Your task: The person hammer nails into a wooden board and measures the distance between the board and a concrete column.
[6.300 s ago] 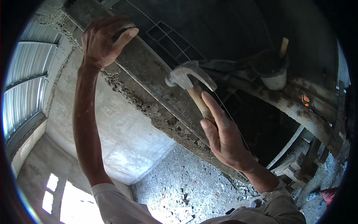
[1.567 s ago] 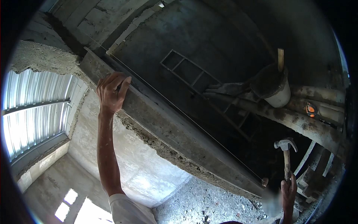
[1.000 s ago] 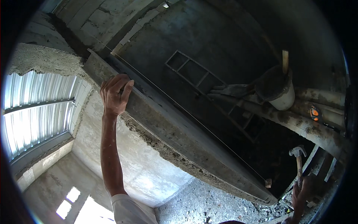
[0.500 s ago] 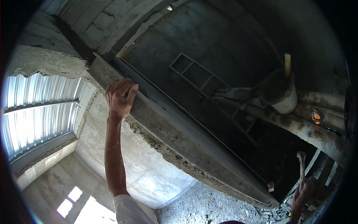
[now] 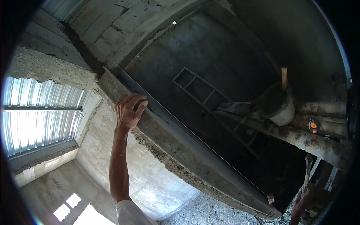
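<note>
A long wooden board (image 5: 180, 140) runs diagonally from upper left to lower right along a rough mortar edge. My left hand (image 5: 129, 111) is closed over the board near its upper left end, fingers over the top edge and thumb beside them. A thin string (image 5: 210, 148) is stretched along the board, with a small wooden block (image 5: 270, 198) at its lower right end. At the lower right, my right hand (image 5: 305, 198) is closed round the handle of a hammer (image 5: 308, 165). The hammer head points up, away from the board. Shadow blurs this hand's fingers.
A bucket (image 5: 285, 112) with a wooden handle sticking out rests by dirty planks (image 5: 296, 135). An orange and black tape measure (image 5: 313, 126) lies on them. A ladder (image 5: 206, 92) stands in the dark space below. A corrugated metal sheet (image 5: 41, 123) fills an opening at left.
The whole view has shifted slightly, so the board and my left hand appear lower and farther right. My left hand keeps its hold. The hammer in my right hand has moved a little to the right.
</note>
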A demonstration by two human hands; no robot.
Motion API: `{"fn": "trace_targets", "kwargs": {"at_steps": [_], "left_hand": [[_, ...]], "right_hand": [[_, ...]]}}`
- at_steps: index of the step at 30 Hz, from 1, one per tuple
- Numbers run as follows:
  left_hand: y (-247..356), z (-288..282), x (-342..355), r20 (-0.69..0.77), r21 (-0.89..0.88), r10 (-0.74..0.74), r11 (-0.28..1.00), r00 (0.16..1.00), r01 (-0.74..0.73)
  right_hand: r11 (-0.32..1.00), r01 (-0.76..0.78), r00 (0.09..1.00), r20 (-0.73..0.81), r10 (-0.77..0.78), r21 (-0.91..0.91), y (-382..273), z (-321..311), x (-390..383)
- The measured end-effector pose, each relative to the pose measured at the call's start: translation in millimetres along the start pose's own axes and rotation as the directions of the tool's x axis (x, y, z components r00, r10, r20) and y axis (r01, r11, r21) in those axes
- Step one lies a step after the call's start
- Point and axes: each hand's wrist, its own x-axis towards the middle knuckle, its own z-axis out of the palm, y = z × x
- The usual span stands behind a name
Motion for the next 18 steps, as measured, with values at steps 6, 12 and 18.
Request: {"fn": "trace_targets", "kwargs": {"at_steps": [6,12,18], "left_hand": [[0.9,1.3,4.0,0.073,-0.009,-0.117,0.993,0.99,0.118],[3.5,5.1,9.0,0.084,-0.019,-0.171,0.985,0.982,0.173],[9.2,4.5,12.0,0.075,0.024,-0.148,0.989,0.986,0.147]], "right_hand": [[0.996,0.011,0.998,-0.062,-0.006,0.087,-0.5,1.6,0.6],[0.993,-0.117,0.988,0.101,0.114,0.026,-8.1,-3.6,3.9],[0.996,-0.063,0.998,-0.015,0.064,0.067,8.4,18.4,-6.9]]}}
